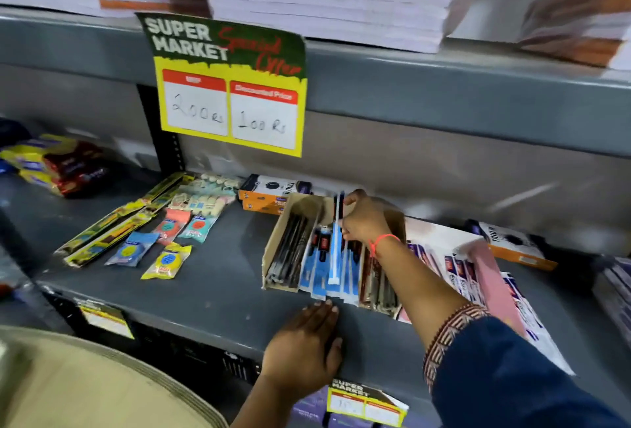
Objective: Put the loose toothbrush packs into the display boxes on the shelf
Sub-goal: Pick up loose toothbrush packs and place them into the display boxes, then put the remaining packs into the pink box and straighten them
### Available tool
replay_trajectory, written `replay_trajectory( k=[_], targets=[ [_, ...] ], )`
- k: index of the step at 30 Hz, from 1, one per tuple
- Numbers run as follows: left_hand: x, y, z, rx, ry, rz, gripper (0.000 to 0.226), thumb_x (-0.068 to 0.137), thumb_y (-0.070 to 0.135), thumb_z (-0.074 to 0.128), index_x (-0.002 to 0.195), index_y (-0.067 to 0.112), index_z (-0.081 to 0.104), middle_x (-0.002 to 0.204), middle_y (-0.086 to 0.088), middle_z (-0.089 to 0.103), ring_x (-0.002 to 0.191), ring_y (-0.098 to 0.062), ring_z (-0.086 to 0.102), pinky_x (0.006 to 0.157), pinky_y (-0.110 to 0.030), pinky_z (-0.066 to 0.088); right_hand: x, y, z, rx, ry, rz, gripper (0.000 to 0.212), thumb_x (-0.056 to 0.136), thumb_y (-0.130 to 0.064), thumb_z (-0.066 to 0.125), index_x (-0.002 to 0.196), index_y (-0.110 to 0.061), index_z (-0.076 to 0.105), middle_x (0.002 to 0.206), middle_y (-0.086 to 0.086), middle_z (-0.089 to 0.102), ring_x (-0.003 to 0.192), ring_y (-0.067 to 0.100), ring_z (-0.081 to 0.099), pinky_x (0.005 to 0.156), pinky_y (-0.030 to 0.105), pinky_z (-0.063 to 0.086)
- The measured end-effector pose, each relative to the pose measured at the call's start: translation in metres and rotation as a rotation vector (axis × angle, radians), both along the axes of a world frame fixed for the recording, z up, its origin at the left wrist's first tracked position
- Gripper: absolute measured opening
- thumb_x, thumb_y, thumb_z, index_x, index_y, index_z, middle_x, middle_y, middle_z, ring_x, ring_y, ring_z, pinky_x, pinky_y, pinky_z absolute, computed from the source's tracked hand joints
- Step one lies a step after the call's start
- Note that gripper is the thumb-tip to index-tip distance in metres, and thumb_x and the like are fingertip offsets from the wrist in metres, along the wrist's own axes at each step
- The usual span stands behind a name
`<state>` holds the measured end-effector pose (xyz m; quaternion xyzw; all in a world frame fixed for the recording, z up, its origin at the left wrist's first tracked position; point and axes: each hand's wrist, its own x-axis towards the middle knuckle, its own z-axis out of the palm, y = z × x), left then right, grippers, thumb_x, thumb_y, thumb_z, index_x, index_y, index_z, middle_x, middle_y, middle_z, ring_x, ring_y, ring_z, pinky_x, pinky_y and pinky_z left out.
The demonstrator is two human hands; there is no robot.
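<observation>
An open brown cardboard display box (278,239) lies on the grey shelf (218,294), holding dark toothbrush packs on its left and blue packs (316,267) in the middle. My right hand (363,219) grips a blue and white toothbrush pack (336,246) standing on edge above the blue packs in the box. My left hand (307,342) rests flat on the shelf's front edge, fingers together, holding nothing. Right of the box lie white and purple toothbrush packs (461,270) and a pink box flap (495,284).
Yellow toothbrush packs (112,229) and small round scrubber packets (167,262) lie loose at the left. Orange and white cartons (269,195) stand at the back. A yellow price sign (232,86) hangs from the upper shelf, which bears stacked paper. A beige sack (85,383) sits lower left.
</observation>
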<state>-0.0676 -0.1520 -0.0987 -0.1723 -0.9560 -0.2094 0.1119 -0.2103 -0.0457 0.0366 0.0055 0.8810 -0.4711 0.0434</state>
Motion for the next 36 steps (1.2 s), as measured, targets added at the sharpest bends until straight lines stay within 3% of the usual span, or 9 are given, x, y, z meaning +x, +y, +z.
replay_trajectory(
  k=[3, 10, 12, 15, 19, 26, 30, 33, 36],
  targets=[
    [0.0, 0.001, 0.0, 0.019, -0.013, -0.004, 0.049, 0.076, 0.039, 0.043, 0.101, 0.013, 0.076, 0.104, -0.001, 0.072, 0.092, -0.016, 0.069, 0.08, -0.024, 0.052, -0.01, -0.016, -0.007, 0.417, 0.014, 0.105, 0.053, 0.084, 0.008, 0.041, 0.136, -0.002, 0.033, 0.117, 0.027, 0.061, 0.103, 0.04, 0.062, 0.075, 0.039, 0.049],
    [-0.002, -0.001, 0.001, 0.016, -0.047, -0.04, 0.052, 0.074, 0.04, 0.042, 0.103, 0.014, 0.076, 0.108, 0.0, 0.071, 0.096, -0.014, 0.068, 0.083, -0.022, 0.051, -0.021, -0.032, -0.027, 0.546, -0.203, 0.133, 0.047, 0.09, 0.009, 0.036, 0.137, 0.007, 0.03, 0.076, 0.016, 0.053, 0.047, 0.02, 0.047, 0.023, 0.02, 0.034],
    [-0.002, -0.002, 0.0, -0.003, -0.059, -0.052, 0.052, 0.075, 0.04, 0.041, 0.104, 0.014, 0.075, 0.11, 0.0, 0.071, 0.097, -0.012, 0.067, 0.085, -0.022, 0.051, -0.022, -0.031, -0.031, 0.59, -0.225, 0.128, 0.054, 0.087, 0.012, 0.041, 0.139, 0.006, 0.029, 0.087, 0.019, 0.06, 0.048, 0.019, 0.048, 0.032, 0.025, 0.041],
    [-0.002, -0.002, -0.002, -0.039, -0.051, -0.055, 0.052, 0.077, 0.04, 0.041, 0.107, 0.013, 0.074, 0.112, -0.001, 0.07, 0.1, -0.013, 0.066, 0.087, -0.024, 0.051, -0.02, -0.03, -0.033, 0.685, -0.188, 0.148, 0.045, 0.086, 0.009, 0.046, 0.13, 0.006, 0.043, 0.074, 0.012, 0.058, 0.065, 0.026, 0.062, 0.06, 0.035, 0.053],
    [-0.004, -0.002, -0.002, -0.076, -0.074, -0.031, 0.052, 0.077, 0.039, 0.041, 0.105, 0.011, 0.075, 0.109, -0.002, 0.071, 0.098, -0.015, 0.067, 0.085, -0.025, 0.051, -0.011, -0.028, -0.019, 0.866, -0.018, 0.14, 0.034, 0.089, 0.003, 0.04, 0.119, 0.004, 0.055, 0.121, 0.021, 0.062, 0.112, 0.035, 0.06, 0.089, 0.04, 0.05],
    [0.0, -0.002, 0.005, -0.091, -0.063, -0.003, 0.053, 0.081, 0.038, 0.038, 0.108, 0.01, 0.073, 0.112, -0.003, 0.07, 0.099, -0.017, 0.067, 0.088, -0.027, 0.049, 0.015, 0.011, 0.004, 0.884, 0.261, 0.009, 0.037, 0.086, -0.002, 0.041, 0.119, -0.002, 0.056, 0.121, 0.022, 0.063, 0.112, 0.038, 0.06, 0.089, 0.042, 0.05],
    [-0.001, 0.005, 0.012, -0.207, -0.069, 0.003, 0.062, 0.095, 0.042, 0.022, 0.15, 0.014, 0.028, 0.154, 0.003, 0.024, 0.14, -0.012, 0.023, 0.112, -0.019, 0.004, 0.045, 0.06, 0.008, 0.887, 0.39, -0.111, 0.04, 0.085, -0.006, 0.043, 0.125, -0.01, 0.05, 0.116, 0.019, 0.064, 0.111, 0.037, 0.06, 0.081, 0.041, 0.052],
    [0.001, 0.017, 0.014, -0.287, -0.056, 0.045, 0.06, 0.1, 0.044, 0.021, 0.152, 0.015, 0.017, 0.158, 0.0, 0.014, 0.142, -0.013, 0.01, 0.114, -0.026, -0.001, 0.061, 0.103, 0.002, 0.893, 0.492, -0.229, 0.045, 0.082, -0.003, 0.048, 0.126, -0.007, 0.052, 0.11, 0.021, 0.066, 0.109, 0.038, 0.058, 0.079, 0.043, 0.052],
    [0.006, 0.04, 0.011, -0.344, -0.059, 0.02, 0.081, 0.084, 0.051, -0.007, 0.152, 0.013, 0.016, 0.157, -0.003, 0.014, 0.142, -0.017, 0.009, 0.115, -0.03, 0.0, 0.074, 0.146, -0.006, 0.851, 0.389, -0.375, 0.043, 0.081, -0.004, 0.049, 0.124, -0.007, 0.054, 0.105, 0.025, 0.067, 0.105, 0.04, 0.06, 0.076, 0.042, 0.051]
  ],
)
